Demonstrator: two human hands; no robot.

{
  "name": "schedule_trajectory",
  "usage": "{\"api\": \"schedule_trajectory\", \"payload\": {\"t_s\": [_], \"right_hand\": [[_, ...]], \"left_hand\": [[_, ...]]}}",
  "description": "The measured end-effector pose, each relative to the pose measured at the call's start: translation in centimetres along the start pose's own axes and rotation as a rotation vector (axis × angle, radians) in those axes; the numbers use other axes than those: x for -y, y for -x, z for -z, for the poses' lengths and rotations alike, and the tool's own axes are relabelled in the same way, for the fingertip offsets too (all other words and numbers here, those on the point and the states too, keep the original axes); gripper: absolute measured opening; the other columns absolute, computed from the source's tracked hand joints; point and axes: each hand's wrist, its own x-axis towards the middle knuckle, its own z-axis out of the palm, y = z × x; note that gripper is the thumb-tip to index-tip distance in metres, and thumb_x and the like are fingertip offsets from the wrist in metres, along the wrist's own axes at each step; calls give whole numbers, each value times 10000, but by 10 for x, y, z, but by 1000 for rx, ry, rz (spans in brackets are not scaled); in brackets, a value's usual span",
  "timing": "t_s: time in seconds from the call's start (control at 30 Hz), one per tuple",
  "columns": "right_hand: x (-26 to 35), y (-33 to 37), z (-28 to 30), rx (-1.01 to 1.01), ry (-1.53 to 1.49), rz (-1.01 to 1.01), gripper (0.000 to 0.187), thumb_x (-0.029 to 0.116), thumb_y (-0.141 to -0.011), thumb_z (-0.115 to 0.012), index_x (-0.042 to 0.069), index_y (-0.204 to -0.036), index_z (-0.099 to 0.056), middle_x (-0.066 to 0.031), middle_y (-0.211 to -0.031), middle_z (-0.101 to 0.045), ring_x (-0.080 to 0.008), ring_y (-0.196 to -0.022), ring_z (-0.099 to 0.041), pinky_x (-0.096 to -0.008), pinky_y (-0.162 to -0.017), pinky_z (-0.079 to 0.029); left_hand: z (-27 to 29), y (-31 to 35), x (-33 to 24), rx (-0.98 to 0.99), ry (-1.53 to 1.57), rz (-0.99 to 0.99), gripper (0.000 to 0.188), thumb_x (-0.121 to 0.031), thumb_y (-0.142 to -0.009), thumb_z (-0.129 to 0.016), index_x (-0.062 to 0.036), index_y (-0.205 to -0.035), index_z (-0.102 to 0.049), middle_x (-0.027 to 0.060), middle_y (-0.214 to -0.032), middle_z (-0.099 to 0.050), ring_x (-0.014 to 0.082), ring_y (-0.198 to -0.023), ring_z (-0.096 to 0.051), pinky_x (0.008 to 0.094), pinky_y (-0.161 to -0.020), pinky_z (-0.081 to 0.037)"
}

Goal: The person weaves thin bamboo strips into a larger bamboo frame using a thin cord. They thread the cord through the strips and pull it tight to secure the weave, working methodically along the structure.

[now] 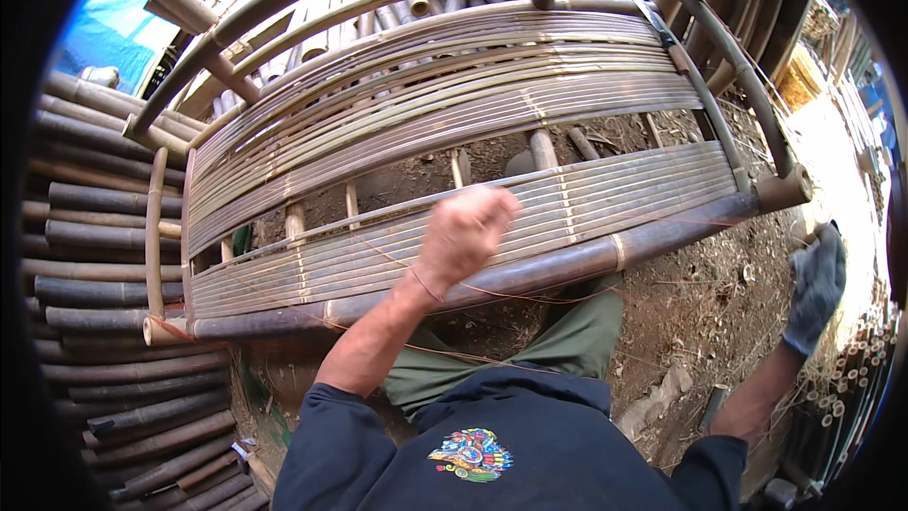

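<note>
At my left I see stacked dark bamboo poles point(104, 265) on dirt ground point(700, 322). My left hand point(463, 232) sits clenched over the bamboo bench seat point(397, 255), at its front rail, gripping thin reddish cord point(492, 293). Open dirt lies right, where my gloved right hand point(815, 286) hangs; I cannot tell its grip.

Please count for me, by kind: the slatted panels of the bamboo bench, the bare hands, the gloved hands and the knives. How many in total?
Slatted panels: 2, upper panel and lower panel
Bare hands: 1, left hand
Gloved hands: 1, right hand
Knives: 1, knife
Total: 5
</note>
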Motion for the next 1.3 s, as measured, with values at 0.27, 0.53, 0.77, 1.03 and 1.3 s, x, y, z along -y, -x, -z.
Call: {"api": "schedule_trajectory", "payload": {"t_s": [0.27, 0.53, 0.77, 1.03, 1.3], "right_hand": [[-106, 30, -352, 557, 1041, 1022, 129, 185, -809, -602, 136, -741, -701, -85, -726, -660, -271, -704, -660, -446, -628, -507], [-220, 56, -512, 1839, 452, 250, 175, 135, -804, -614, 30, -894, -721, -135, -760, -664, -172, -634, -507, -367, -586, -480], [-107, 84, -364, 737, 567, 817, 338, 299, -868, -674, 69, -1108, -619, -156, -1061, -650, -327, -1032, -619, -413, -900, -489], [-84, 249, -193, 1125, 747, 312, 542, 246, -765, -751, 55, -1238, -566, -173, -1146, -587, -369, -1108, -550, -482, -1042, -402], [-66, 178, -261, 444, 445, 571, 581, 301, -808, -749, 70, -1296, -534, -167, -1200, -603, -359, -1106, -576, -455, -952, -450]], "left_hand": [[37, -19, 163, 447, -465, 718, 316, -227, -945, -509, -62, -1116, -716, 226, -1091, -694, 367, -1045, -673, 423, -960, -512], [-8, -55, 217, 683, -18, 538, 276, -174, -796, -714, 39, -966, -672, 179, -887, -691, 241, -797, -628, 393, -704, -478], [31, -34, 191, 370, 146, 714, 153, -188, -869, -729, -36, -877, -750, 17, -730, -687, 102, -659, -589, 282, -603, -490], [49, -28, 152, 314, 569, 786, 144, -213, -892, -735, -69, -899, -730, -24, -802, -662, 40, -690, -542, 193, -597, -425], [51, -28, 106, 418, 627, 760, 160, -176, -842, -778, -30, -897, -742, 12, -859, -704, 41, -717, -554, 181, -621, -424]]}}
